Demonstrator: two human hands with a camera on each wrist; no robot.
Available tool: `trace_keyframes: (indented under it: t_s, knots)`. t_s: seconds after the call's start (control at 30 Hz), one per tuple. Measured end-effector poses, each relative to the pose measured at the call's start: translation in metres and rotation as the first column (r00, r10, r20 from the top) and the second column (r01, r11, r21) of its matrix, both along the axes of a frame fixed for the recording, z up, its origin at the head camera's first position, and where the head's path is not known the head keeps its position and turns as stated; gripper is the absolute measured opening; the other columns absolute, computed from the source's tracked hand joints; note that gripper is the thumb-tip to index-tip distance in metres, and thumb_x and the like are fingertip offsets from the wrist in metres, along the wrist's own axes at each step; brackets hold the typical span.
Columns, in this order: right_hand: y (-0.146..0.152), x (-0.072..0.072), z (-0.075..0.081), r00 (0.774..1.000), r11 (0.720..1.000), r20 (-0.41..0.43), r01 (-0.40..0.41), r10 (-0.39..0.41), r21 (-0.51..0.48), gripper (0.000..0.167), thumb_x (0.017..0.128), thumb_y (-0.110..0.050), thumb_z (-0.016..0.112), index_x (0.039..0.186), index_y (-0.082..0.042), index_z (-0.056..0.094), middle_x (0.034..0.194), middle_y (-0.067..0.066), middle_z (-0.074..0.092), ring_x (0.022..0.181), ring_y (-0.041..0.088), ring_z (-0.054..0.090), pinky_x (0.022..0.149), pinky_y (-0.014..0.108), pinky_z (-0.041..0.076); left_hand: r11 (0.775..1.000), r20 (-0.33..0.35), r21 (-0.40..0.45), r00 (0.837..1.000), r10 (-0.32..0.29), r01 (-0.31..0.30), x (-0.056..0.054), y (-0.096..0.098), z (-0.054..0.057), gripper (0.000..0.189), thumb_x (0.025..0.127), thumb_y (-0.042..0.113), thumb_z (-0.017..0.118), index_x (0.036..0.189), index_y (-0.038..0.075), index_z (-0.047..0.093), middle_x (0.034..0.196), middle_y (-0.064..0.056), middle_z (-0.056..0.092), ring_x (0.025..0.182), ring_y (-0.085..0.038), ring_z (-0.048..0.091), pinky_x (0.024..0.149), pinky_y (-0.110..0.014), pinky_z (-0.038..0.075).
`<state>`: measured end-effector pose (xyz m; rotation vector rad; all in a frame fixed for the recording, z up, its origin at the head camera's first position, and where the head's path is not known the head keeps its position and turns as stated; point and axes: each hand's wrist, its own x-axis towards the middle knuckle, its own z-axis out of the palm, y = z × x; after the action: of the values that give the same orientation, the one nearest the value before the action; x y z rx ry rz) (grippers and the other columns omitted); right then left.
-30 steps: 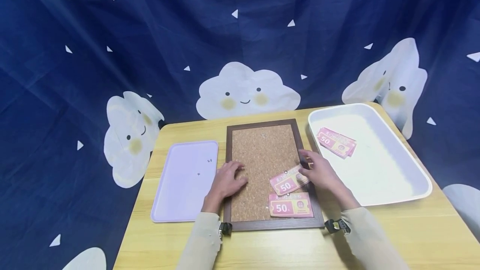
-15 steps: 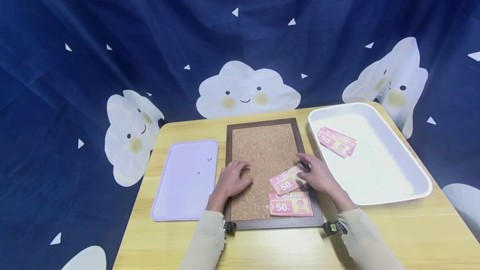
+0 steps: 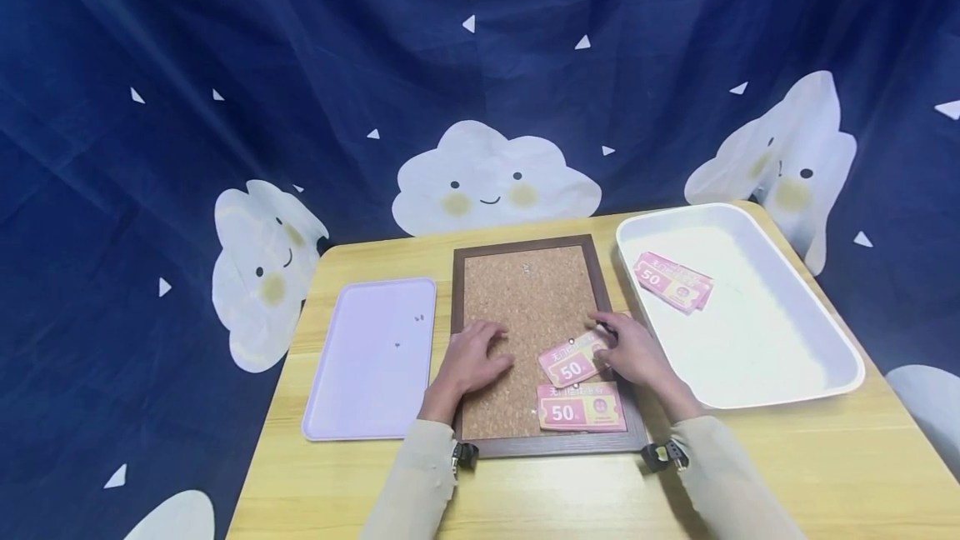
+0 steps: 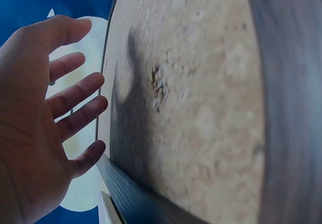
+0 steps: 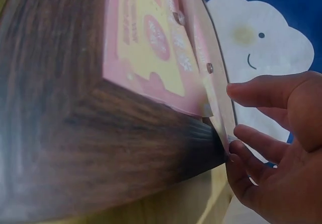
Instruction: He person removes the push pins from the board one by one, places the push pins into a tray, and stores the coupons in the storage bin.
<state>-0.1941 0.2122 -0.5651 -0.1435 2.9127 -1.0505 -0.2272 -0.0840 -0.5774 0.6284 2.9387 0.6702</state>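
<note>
A cork board [image 3: 517, 298] with a dark brown wooden frame lies between my hands. Two pink-and-yellow coupons marked 50 are on its lower right part: a tilted upper coupon [image 3: 568, 363] and a straight lower coupon [image 3: 579, 411], each with a small pin at its top edge. My right hand [image 3: 636, 352] is at the right frame edge, fingers loosely bent, fingertips right at the upper coupon's right end. Over the board's left part hovers my left hand [image 3: 472, 357], its fingers [image 4: 75, 93] spread and loosely bent with nothing between them.
On the left lies a lilac tray [image 3: 360, 365] with a few tiny pieces. A white tray [image 3: 780, 340] stands on the right, holding overlapping pink coupons [image 3: 673, 282]. Small metallic bits [image 3: 527, 268] sit near the board's top. A blue cloud-patterned curtain [image 3: 480, 48] hangs behind the table.
My left hand has shifted right, farther over the cork board. My right hand has drawn slightly left at the upper coupon's right end. Both coupons keep their places.
</note>
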Motion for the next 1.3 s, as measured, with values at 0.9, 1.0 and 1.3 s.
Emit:
trace_keyframes:
  t_s: [0.9,1.0,1.3]
  knots:
    - [-0.006,-0.001,-0.012,0.999,0.995,-0.035,0.007,-0.003,0.1,0.062,0.056,-0.007,0.082,0.116,-0.016,0.068,0.116,0.014,0.061,0.107,0.036,0.053,0.089,0.05,0.044,0.99,0.038,-0.061,0.991,-0.126,0.128,-0.002,0.057,0.004,0.048,0.085,0.05,0.061,0.127,0.028,0.058,0.127,0.006,0.059,0.123,-0.018,0.052,0.108,-0.043,0.036]
    - [-0.008,0.0,-0.012,0.999,0.996,-0.027,0.025,-0.023,0.091,0.059,0.056,-0.006,0.082,0.113,-0.016,0.069,0.114,0.014,0.059,0.106,0.036,0.053,0.088,0.05,0.044,0.987,0.032,-0.08,0.99,-0.139,0.141,-0.004,0.063,0.004,0.047,0.084,0.05,0.061,0.126,0.029,0.058,0.128,0.006,0.059,0.125,-0.017,0.052,0.111,-0.043,0.034]
    - [-0.008,0.002,-0.011,0.999,0.995,-0.032,0.03,-0.027,0.098,0.052,0.06,-0.006,0.081,0.11,-0.014,0.069,0.107,0.012,0.059,0.097,0.03,0.055,0.082,0.045,0.044,0.977,0.034,-0.141,0.987,-0.159,0.162,-0.007,0.082,0.0,0.045,0.085,0.046,0.059,0.127,0.03,0.058,0.131,0.008,0.058,0.125,-0.014,0.051,0.104,-0.041,0.039]
